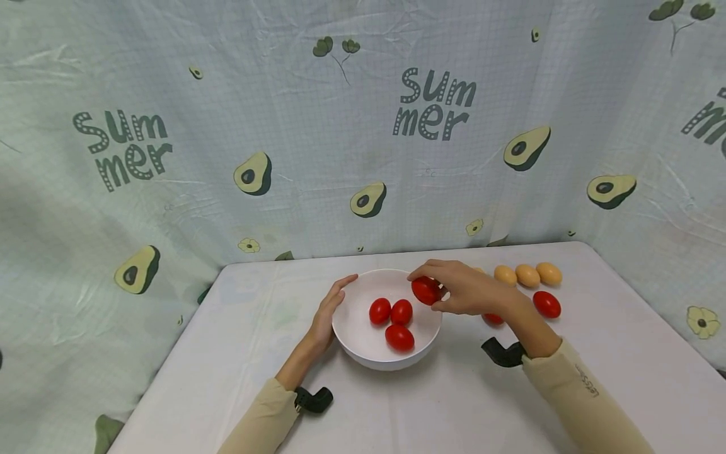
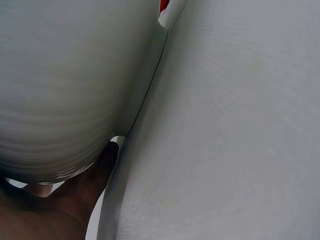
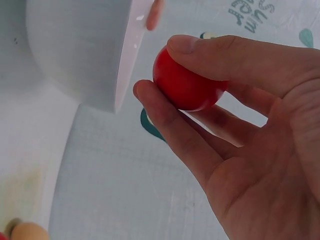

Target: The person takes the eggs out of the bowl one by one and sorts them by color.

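The camera on my head looks forward and down across the whole white table (image 1: 238, 378). The camera on my left wrist sits pressed close against the round white bowl (image 2: 60, 85). The camera on my right wrist views my palm closely; all three share that bowl.

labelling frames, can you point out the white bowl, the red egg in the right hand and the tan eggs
white bowl (image 1: 363, 356): head view, front outer wall.
red egg (image 3: 185, 85): right wrist view, middle of its visible side.
tan eggs (image 1: 527, 275): head view, middle egg of the row.
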The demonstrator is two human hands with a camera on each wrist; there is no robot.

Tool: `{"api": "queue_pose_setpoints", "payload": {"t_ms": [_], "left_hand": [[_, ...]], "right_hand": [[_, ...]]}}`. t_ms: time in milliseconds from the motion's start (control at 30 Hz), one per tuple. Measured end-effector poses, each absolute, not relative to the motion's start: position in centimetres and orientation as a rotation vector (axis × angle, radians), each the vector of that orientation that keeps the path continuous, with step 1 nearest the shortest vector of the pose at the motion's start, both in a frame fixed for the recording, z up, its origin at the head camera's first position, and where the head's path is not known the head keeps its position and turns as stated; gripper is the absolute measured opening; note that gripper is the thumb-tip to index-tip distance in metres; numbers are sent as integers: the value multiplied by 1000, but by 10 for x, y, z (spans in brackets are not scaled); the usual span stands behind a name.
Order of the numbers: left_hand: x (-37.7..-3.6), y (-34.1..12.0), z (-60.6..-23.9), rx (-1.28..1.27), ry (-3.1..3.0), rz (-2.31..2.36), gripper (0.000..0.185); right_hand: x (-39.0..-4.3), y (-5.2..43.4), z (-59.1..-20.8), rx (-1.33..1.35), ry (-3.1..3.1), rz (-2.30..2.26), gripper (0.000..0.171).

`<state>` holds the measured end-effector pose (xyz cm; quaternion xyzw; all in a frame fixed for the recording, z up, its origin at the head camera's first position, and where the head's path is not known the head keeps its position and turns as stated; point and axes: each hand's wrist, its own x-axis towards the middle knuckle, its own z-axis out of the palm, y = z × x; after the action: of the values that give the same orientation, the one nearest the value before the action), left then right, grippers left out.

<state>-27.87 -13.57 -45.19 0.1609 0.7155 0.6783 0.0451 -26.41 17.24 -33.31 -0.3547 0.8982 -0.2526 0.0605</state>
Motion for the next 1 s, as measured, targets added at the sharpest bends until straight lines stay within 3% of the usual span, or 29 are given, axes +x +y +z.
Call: {"api": "queue_pose_setpoints", "payload": {"t_ms": [1000], "left_hand": [[-276,-133,-449,465,2186,2068,52]], "right_hand": [[-266,274,-354,-871,2773,-912,52]]}}
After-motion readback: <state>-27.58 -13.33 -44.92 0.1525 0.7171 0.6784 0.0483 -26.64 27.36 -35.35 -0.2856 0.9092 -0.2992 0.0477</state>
